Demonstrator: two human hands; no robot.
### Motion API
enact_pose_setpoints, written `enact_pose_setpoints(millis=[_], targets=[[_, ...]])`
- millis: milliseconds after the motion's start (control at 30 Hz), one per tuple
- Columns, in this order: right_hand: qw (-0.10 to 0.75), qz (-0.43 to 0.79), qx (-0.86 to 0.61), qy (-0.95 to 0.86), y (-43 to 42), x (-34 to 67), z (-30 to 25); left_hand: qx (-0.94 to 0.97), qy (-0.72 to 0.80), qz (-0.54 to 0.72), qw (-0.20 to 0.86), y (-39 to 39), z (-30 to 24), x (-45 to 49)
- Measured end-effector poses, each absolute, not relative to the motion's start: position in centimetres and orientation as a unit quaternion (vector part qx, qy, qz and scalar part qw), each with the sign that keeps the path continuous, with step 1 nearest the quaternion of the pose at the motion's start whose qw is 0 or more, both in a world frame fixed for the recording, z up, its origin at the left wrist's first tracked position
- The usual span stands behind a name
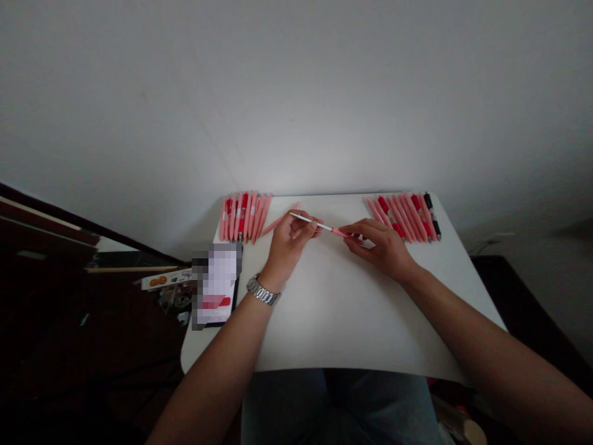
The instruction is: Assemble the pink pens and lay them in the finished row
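Observation:
Over the middle of the white table [324,321], my left hand [296,238] pinches a thin white pen refill [302,217] between thumb and fingers. The refill's right end meets a short pink pen part [339,232], on which the fingers of my right hand [377,247] are closed. Most of that pink part is hidden by the fingers. Just behind my left hand lies a single pink pen [274,224], slanted and partly covered by the hand.
A row of pink and red pens [245,216] lies at the back left. Another row [403,216], with a black pen [433,216] at its end, lies at the back right. A phone [217,284], partly blurred out, rests by the left edge. A wall [296,111] stands behind.

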State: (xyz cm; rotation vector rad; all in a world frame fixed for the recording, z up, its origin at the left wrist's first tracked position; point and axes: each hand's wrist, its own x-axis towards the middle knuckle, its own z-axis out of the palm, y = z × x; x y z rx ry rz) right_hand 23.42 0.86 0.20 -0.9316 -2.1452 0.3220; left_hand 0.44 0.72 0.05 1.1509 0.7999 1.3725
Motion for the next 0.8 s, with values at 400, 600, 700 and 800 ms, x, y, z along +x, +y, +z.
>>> enact_pose_setpoints(millis=[400, 600, 700, 800], targets=[[0.382, 0.131, -0.368, -0.837, 0.88, 23.39, 0.1, 0.5, 0.359, 0.559, 0.556, 0.67, -0.15, 0.39], [0.383, 0.132, -0.365, -0.838, 0.84, 23.32, 0.22, 0.526, 0.354, 0.542, 0.552, 0.56, -0.15, 0.42], [0.38, 0.13, -0.366, -0.839, 0.84, 23.33, 0.29, 0.53, 0.357, 0.534, 0.553, 0.56, -0.21, 0.44], [0.378, 0.136, -0.368, -0.838, 0.8, 23.3, 0.4, 0.536, 0.36, 0.526, 0.554, 0.57, -0.18, 0.45]])
